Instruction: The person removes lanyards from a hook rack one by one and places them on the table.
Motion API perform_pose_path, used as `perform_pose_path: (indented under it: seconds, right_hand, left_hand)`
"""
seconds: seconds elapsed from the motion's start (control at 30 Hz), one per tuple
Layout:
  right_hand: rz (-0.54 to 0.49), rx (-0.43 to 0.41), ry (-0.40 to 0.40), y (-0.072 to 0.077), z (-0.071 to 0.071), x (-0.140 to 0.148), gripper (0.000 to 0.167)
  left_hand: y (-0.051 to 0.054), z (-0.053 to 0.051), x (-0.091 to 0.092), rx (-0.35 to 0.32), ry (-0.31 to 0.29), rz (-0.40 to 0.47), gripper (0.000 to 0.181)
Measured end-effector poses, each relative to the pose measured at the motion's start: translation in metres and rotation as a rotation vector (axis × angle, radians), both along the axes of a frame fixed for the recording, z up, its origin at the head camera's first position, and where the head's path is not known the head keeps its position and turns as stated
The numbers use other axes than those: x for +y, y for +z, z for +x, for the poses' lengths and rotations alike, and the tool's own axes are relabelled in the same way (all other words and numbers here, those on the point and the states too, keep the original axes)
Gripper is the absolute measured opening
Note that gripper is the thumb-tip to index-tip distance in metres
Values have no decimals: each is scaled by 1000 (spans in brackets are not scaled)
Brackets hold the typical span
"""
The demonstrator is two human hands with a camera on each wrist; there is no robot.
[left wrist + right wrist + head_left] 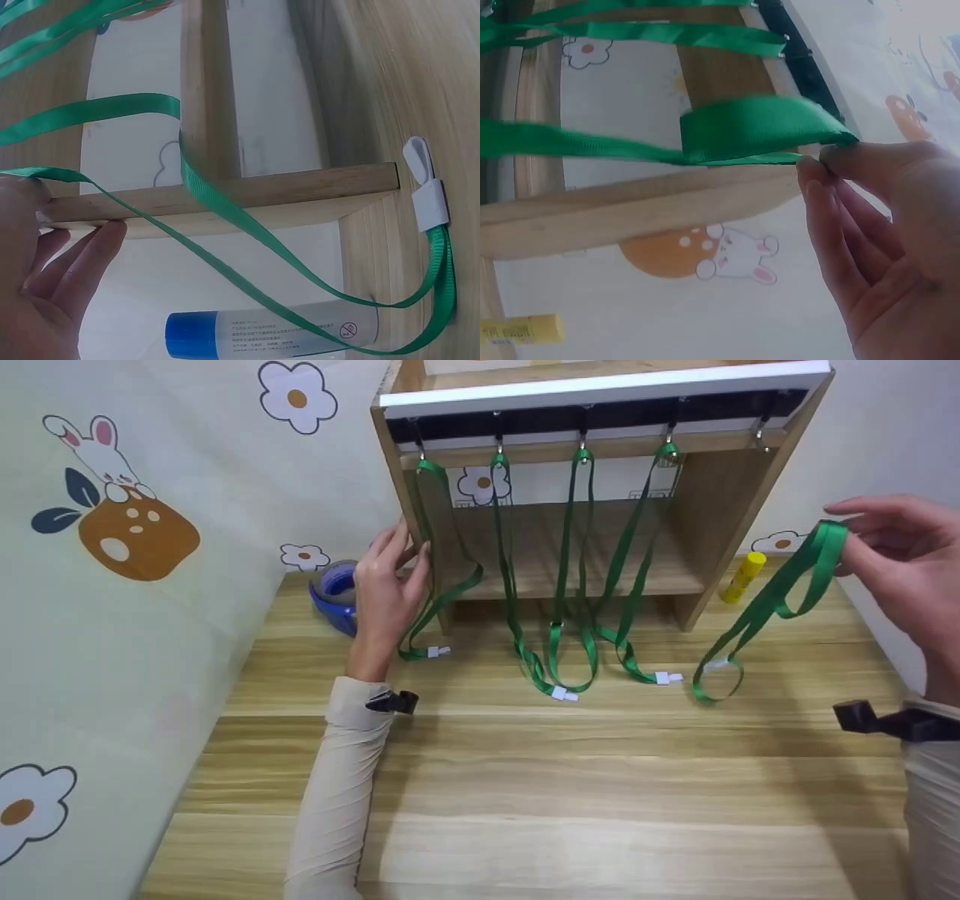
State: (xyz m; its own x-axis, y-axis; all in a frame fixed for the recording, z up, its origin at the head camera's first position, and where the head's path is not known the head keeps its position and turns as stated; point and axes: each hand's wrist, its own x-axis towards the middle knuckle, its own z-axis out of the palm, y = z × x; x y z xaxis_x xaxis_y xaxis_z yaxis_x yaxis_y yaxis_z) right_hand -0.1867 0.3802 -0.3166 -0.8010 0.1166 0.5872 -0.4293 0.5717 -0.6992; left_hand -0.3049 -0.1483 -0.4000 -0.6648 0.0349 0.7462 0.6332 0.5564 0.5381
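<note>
My right hand (904,559) pinches a folded green lanyard (806,566) between thumb and fingers, right of a wooden rack (577,547). The lanyard's lower end, with a white clip, dangles above the table. In the right wrist view the pinched green ribbon (765,131) forms a loop at the fingertips. At the rack's left side panel, my left hand (390,577) grips the front edge, with fingers outside. Several more green lanyards (566,547) hang from hooks under the rack's top. Beside the left hand hangs one lanyard (247,281) with a white clip (430,202).
The rightmost hook (761,439) holds no lanyard. A yellow glue stick (742,577) stands right of the rack. Left of it are a blue tape dispenser (330,604) and, in the left wrist view, a white tube with a blue cap (270,330). Patterned walls (150,675) border the wooden table (585,810).
</note>
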Motion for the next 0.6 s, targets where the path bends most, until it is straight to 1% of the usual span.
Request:
perform_pose_path:
  seconds: [0.1, 0.2, 0.3, 0.4, 0.5, 0.6]
  right_hand:
    - [-10, -22, -26, -2, -4, 8, 30]
    - [-22, -39, -44, -6, -10, 16, 30]
    - [-43, -55, -51, -11, -16, 23, 24]
    - [-27, -91, -64, -16, -18, 24, 17]
    - [35, -136, -44, -21, -18, 20, 14]
    - [68, -172, 34, -25, -19, 14, 17]
  left_hand:
    - [1, 0, 0, -3, 2, 3, 43]
    - [-1, -1, 1, -8, -1, 11, 43]
    - [-3, -2, 1, -17, -6, 20, 44]
    - [-4, -2, 1, -36, -2, 22, 45]
    - [-4, -1, 2, -41, 7, 24, 46]
    - [-3, 0, 2, -31, 9, 30, 46]
